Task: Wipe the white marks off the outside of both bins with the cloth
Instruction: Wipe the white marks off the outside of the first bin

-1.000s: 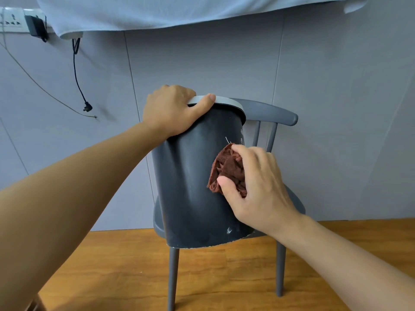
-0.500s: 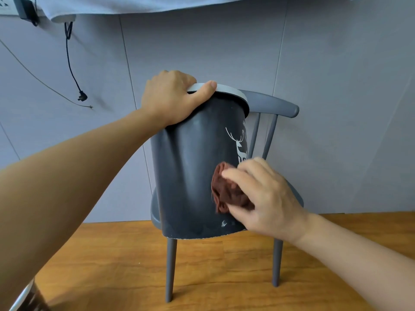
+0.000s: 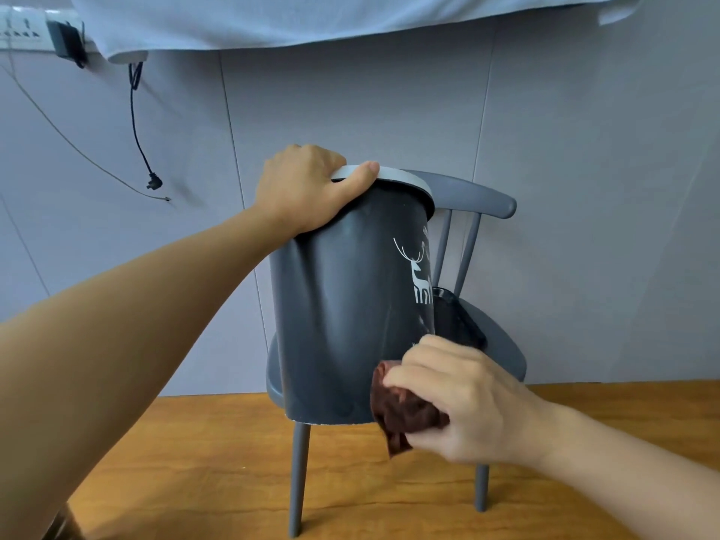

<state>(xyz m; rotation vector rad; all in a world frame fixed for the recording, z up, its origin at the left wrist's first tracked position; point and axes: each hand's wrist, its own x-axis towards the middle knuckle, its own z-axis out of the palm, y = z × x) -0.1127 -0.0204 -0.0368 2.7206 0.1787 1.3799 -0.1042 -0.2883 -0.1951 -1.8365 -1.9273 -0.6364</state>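
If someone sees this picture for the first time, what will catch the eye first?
First the dark grey bin in the middle, held up in front of a grey chair, with a white deer print on its side. The left hand grips its pale rim, and the right hand presses a reddish-brown cloth near its bottom edge.

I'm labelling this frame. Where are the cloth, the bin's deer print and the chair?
cloth [image 3: 401,413], head view, middle of the bunched brown fabric
deer print [image 3: 417,274], head view, the deer's body
chair [image 3: 487,202], head view, curved backrest rail
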